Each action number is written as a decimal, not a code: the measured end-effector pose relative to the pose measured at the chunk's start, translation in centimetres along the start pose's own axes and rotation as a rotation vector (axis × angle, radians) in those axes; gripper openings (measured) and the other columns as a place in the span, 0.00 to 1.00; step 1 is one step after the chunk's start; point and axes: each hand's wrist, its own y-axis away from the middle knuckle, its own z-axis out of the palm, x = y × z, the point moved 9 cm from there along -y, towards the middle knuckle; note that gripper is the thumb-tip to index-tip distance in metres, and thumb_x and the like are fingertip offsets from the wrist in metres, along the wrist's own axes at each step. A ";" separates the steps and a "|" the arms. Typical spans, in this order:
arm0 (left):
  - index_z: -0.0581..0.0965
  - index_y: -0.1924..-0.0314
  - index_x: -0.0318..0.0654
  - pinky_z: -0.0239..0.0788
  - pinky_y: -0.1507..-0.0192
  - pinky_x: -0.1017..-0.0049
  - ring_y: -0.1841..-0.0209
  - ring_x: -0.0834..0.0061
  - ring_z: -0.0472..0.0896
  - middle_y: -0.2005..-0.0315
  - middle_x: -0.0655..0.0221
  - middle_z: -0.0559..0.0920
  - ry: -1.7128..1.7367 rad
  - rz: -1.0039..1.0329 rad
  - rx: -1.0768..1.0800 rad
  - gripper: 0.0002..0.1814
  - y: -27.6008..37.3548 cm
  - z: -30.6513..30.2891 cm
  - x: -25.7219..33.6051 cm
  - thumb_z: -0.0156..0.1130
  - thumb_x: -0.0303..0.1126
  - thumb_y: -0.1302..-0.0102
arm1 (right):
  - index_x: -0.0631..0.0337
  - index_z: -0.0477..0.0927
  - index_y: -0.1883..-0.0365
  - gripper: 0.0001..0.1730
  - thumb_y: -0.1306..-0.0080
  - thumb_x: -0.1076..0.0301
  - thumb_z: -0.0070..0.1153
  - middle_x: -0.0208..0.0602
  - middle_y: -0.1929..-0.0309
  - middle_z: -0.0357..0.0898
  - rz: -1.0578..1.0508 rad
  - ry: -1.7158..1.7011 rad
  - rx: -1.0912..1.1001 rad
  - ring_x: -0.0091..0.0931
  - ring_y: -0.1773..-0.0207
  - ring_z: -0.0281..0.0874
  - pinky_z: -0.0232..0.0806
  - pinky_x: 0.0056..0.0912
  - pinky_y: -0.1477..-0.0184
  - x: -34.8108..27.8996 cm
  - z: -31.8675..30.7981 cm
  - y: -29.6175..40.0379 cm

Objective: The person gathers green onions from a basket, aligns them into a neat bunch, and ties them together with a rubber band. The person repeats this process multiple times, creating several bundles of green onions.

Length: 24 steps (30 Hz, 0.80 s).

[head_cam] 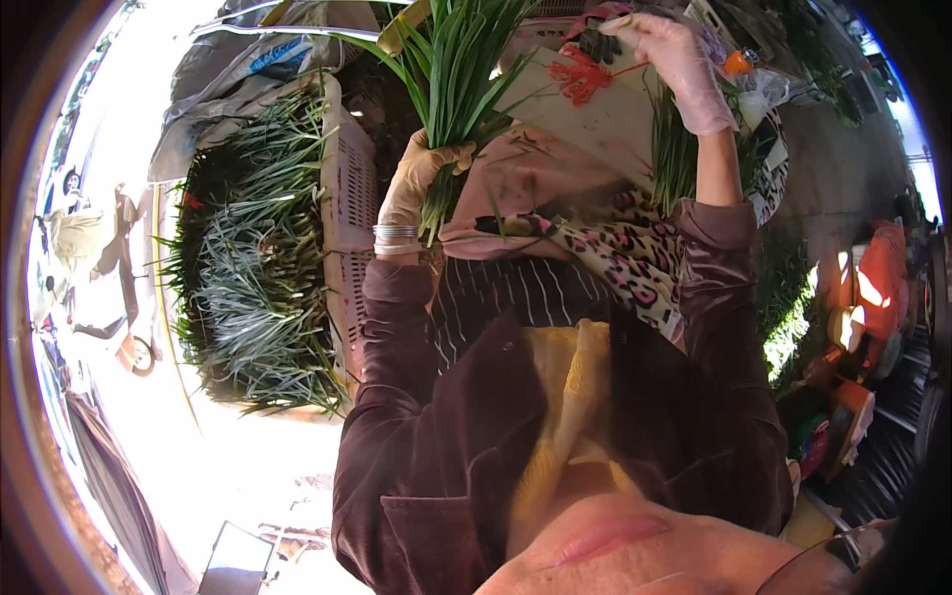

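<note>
My left hand [428, 175], in a thin glove with silvery bangles at the wrist, grips a bunch of long green leaves [465, 74], apparently garlic chives. Their pale lower ends stick out below the fist, and the blades fan out above it. My right hand [680, 67], in a clear plastic glove, is raised at the upper right with its fingertips drawn together. Whether a small thing is pinched there cannot be made out. Below those fingertips, a tangle of red ties [584, 76] lies on a pale board [587, 126]. One red strand reaches towards the right hand.
A pink slatted plastic crate [349, 175] heaped with green leaves [260, 282] stands at my left. More leaves [666, 149] lie beyond the board's right side. A leopard-print cloth [617, 253] covers part of my lap. An orange-topped object [738, 62] and a clear bag [766, 93] sit at upper right.
</note>
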 end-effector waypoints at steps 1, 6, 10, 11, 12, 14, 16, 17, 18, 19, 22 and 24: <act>0.80 0.62 0.30 0.64 0.72 0.73 0.78 0.75 0.74 0.80 0.66 0.79 -0.013 -0.024 0.043 0.08 -0.3 -0.3 -0.5 0.68 0.23 0.42 | 0.55 0.79 0.40 0.22 0.33 0.76 0.57 0.18 0.54 0.78 0.106 -0.100 -0.253 0.17 0.55 0.72 0.66 0.21 0.47 0.2 2.7 1.0; 0.80 0.65 0.33 0.65 0.72 0.76 0.77 0.78 0.75 0.78 0.67 0.82 -0.127 -0.044 0.194 0.08 -1.4 -0.5 -2.0 0.71 0.27 0.40 | 0.50 0.76 0.38 0.24 0.33 0.72 0.60 0.35 0.50 0.81 -0.018 0.132 -0.174 0.21 0.52 0.77 0.70 0.25 0.48 -3.7 7.0 2.3; 0.80 0.64 0.34 0.66 0.71 0.79 0.76 0.81 0.76 0.77 0.69 0.82 -0.252 -0.030 0.248 0.09 -2.0 -0.3 -2.6 0.72 0.29 0.40 | 0.57 0.79 0.42 0.18 0.31 0.71 0.59 0.22 0.59 0.80 0.040 -0.167 0.006 0.14 0.63 0.70 0.68 0.22 0.59 -8.2 7.9 0.3; 0.81 0.64 0.35 0.66 0.71 0.79 0.76 0.82 0.76 0.77 0.70 0.83 -0.286 -0.032 0.258 0.09 -2.1 -0.2 -2.7 0.72 0.30 0.40 | 0.66 0.84 0.58 0.08 0.35 0.73 0.62 0.30 0.66 0.84 -0.042 -0.072 0.098 0.18 0.65 0.77 0.70 0.27 0.59 -9.7 7.7 -0.8; 0.81 0.63 0.36 0.67 0.70 0.79 0.76 0.82 0.76 0.76 0.71 0.83 -0.311 -0.018 0.261 0.10 -2.2 0.2 -2.4 0.73 0.32 0.40 | 0.66 0.84 0.56 0.09 0.34 0.73 0.62 0.30 0.66 0.84 -0.083 -0.152 0.114 0.17 0.63 0.76 0.70 0.27 0.58 -10.2 8.2 -1.1; 0.82 0.60 0.38 0.70 0.68 0.78 0.75 0.82 0.77 0.75 0.74 0.83 -0.362 0.009 0.270 0.13 -2.2 0.9 -1.8 0.73 0.35 0.41 | 0.65 0.84 0.60 0.08 0.37 0.73 0.64 0.33 0.68 0.82 -0.090 -0.209 0.100 0.21 0.63 0.78 0.71 0.29 0.58 -9.0 9.0 -1.7; 0.83 0.56 0.42 0.71 0.65 0.77 0.73 0.81 0.80 0.74 0.75 0.84 -0.576 0.157 0.450 0.17 -1.5 -0.9 -0.9 0.74 0.41 0.42 | 0.66 0.83 0.65 0.06 0.40 0.75 0.64 0.35 0.69 0.81 -0.355 0.161 0.145 0.27 0.65 0.79 0.72 0.30 0.59 -10.9 8.2 -0.9; 0.83 0.54 0.44 0.72 0.64 0.76 0.72 0.80 0.81 0.74 0.76 0.85 -0.683 0.233 0.537 0.19 -1.1 -1.6 -0.4 0.74 0.43 0.42 | 0.66 0.82 0.67 0.05 0.42 0.76 0.65 0.36 0.70 0.80 -0.488 0.349 0.170 0.30 0.66 0.79 0.72 0.31 0.60 -11.6 7.9 -0.3; 0.82 0.49 0.53 0.75 0.62 0.71 0.67 0.71 0.86 0.71 0.71 0.87 -0.870 0.190 0.613 0.22 -0.9 -1.6 0.5 0.72 0.48 0.43 | 0.66 0.80 0.73 0.05 0.46 0.79 0.64 0.40 0.73 0.78 -0.557 0.209 0.240 0.38 0.66 0.78 0.72 0.33 0.61 -9.8 6.7 -0.2; 0.81 0.46 0.57 0.76 0.63 0.68 0.65 0.62 0.86 0.69 0.65 0.87 -1.015 0.271 0.655 0.22 -0.3 -1.9 1.6 0.69 0.48 0.41 | 0.65 0.82 0.67 0.05 0.42 0.81 0.63 0.34 0.69 0.79 -0.573 0.311 0.290 0.29 0.66 0.78 0.71 0.29 0.62 -8.8 5.5 0.5; 0.80 0.46 0.60 0.77 0.64 0.64 0.65 0.60 0.86 0.68 0.67 0.86 -1.124 0.379 0.775 0.23 1.0 -3.4 3.0 0.68 0.35 0.44 | 0.53 0.73 0.35 0.27 0.33 0.74 0.60 0.35 0.47 0.80 -0.119 0.258 0.162 0.22 0.53 0.77 0.72 0.25 0.51 -2.3 3.4 2.6; 0.79 0.44 0.60 0.77 0.64 0.65 0.65 0.59 0.86 0.66 0.66 0.87 -1.110 0.448 0.800 0.24 1.0 -3.9 3.1 0.69 0.39 0.43 | 0.49 0.66 0.29 0.35 0.35 0.77 0.60 0.44 0.41 0.76 0.306 0.173 -0.056 0.29 0.46 0.78 0.74 0.26 0.47 3.9 5.3 5.9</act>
